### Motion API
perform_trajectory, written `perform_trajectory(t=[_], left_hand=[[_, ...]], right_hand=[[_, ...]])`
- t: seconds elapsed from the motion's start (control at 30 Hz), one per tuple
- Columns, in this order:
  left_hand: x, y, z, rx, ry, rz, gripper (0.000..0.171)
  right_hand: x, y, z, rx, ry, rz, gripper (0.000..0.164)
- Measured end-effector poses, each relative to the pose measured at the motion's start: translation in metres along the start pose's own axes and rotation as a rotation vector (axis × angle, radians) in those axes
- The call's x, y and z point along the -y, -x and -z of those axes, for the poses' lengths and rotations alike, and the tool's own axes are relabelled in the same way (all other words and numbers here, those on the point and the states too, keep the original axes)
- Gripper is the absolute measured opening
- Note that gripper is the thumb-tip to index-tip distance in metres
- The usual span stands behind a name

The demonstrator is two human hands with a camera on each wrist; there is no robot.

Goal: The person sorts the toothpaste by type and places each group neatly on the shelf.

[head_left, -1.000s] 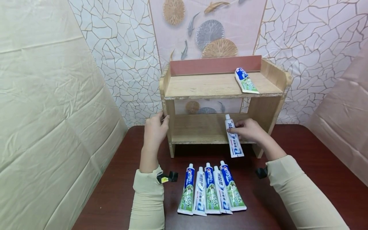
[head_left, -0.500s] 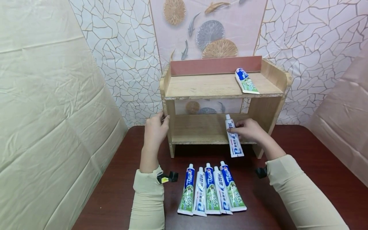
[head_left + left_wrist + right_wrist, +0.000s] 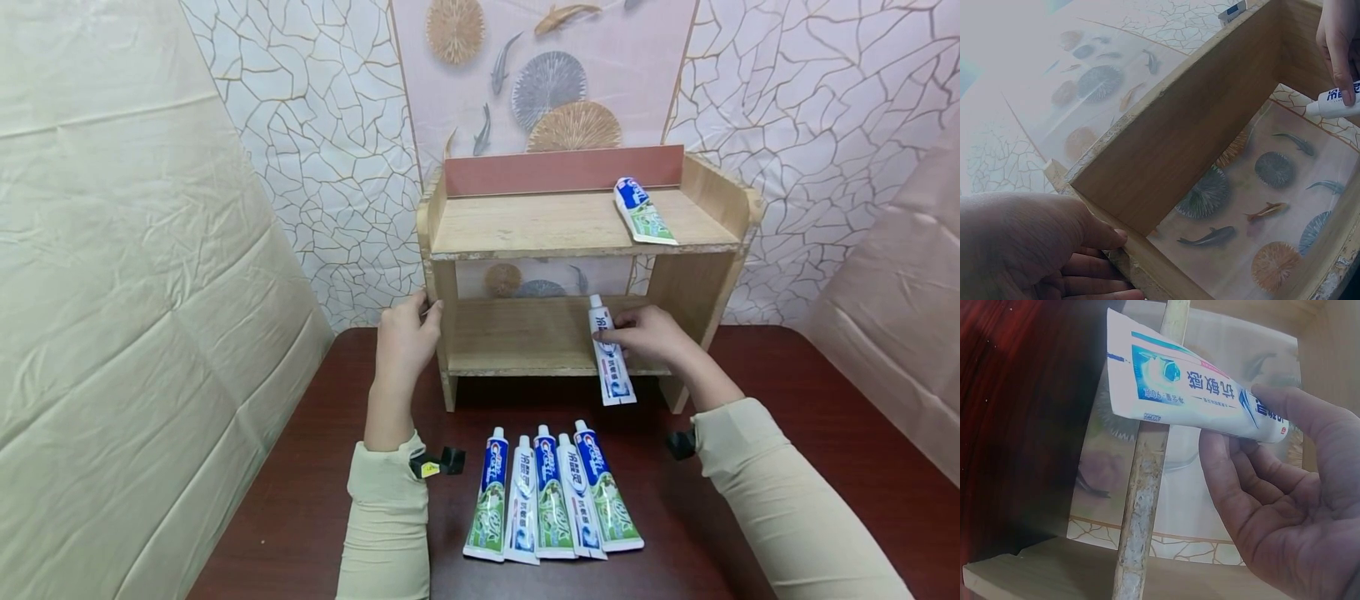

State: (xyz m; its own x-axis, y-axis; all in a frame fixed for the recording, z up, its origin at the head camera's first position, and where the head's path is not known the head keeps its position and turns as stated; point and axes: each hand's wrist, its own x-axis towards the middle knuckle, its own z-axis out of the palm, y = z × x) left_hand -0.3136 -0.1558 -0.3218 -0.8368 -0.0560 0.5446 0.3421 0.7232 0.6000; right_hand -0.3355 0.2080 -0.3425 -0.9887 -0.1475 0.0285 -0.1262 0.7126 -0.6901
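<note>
My right hand (image 3: 648, 337) pinches a white toothpaste tube (image 3: 613, 373) between thumb and fingers. The tube is tilted, cap end toward the lower shelf's opening, and its flat end sticks out past the front edge, as the right wrist view shows. At the left, my left hand (image 3: 408, 333) grips the front edge of the wooden shelf unit's (image 3: 555, 360) side panel, thumb on the near face in the left wrist view. A blue-and-green toothpaste tube (image 3: 643, 212) lies on the upper shelf at the right.
Several toothpaste tubes, blue-green (image 3: 489, 500) and white (image 3: 522, 504) by turns, lie in a row on the dark red table (image 3: 300, 500) before the unit. A red strip (image 3: 562, 171) backs the top shelf. Cloth (image 3: 150, 333) hangs at the left.
The right hand and its white toothpaste tube have risen very slightly toward the lower shelf. The left hand stays where it was on the side panel.
</note>
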Motion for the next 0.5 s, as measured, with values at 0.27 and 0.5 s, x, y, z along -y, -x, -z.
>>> perform_trajectory(t=[0.27, 0.5], left_hand=[[0.0002, 0.0002, 0.0001, 0.0, 0.002, 0.0, 0.035], [0.0008, -0.0002, -0.0002, 0.011, 0.003, 0.01, 0.039]], right_hand=[[-0.004, -0.003, 0.0008, 0.01, -0.042, -0.025, 0.05], [-0.0073, -0.0072, 0.0014, 0.017, -0.076, -0.056, 0.056]])
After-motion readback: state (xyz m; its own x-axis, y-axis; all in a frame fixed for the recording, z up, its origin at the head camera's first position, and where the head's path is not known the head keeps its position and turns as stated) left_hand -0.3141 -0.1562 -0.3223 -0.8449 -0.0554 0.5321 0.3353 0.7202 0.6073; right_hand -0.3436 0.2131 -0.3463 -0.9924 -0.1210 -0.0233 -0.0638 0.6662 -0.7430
